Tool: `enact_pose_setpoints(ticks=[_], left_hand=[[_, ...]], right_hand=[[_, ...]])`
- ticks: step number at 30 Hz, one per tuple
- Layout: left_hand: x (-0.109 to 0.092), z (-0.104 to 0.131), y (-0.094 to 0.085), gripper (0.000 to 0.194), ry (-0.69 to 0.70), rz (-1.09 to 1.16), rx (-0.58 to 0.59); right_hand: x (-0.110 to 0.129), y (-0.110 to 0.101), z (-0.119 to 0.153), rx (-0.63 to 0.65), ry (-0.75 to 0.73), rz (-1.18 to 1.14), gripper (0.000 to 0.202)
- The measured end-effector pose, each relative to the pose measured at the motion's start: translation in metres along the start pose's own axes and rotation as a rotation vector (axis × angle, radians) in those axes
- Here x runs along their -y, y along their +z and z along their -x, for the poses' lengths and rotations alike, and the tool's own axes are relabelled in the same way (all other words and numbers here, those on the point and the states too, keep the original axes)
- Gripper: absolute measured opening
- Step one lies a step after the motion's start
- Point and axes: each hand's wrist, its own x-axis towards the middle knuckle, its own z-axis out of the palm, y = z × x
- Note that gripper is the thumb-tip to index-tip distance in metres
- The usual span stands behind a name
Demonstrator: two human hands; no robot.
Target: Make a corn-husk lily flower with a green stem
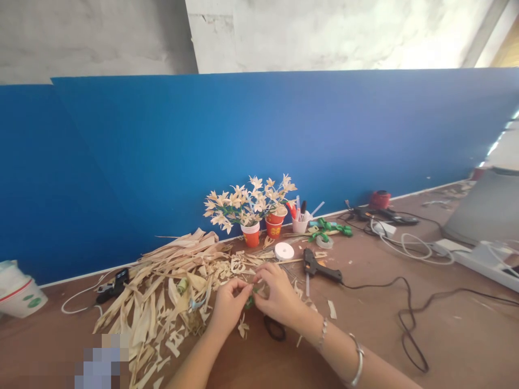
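Note:
My left hand and my right hand meet at the fingertips over the front middle of the table. Both are closed in a pinch; what lies between the fingertips is too small to make out. Something green shows just below the fingers. A small pale flower is beneath my hands. Dry husk strips spread in a heap beside my left hand. Behind my hands stand red cups with pale husk flowers. A white roll lies behind my right hand.
To the right lies a black glue gun with its cable. Farther right are a power strip, cords and a grey object. A pen cup stands at the back, before a blue partition. White tubs stand far left.

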Motion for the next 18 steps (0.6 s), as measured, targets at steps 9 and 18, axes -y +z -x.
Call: enact_pose_setpoints(ticks=[9,18], left_hand=[[0.0011,-0.0029,-0.0012,0.019,0.023,-0.04,-0.038],[0.0051,-0.0049,-0.0051,0.014,0.126,-0.131,-0.041]], right_hand=[[-0.0038,0.0055,0.0026,-0.121,-0.119,0.285,0.014],[-0.0091,0.0071,0.0025,-0.147,-0.123,0.231,0.012]])
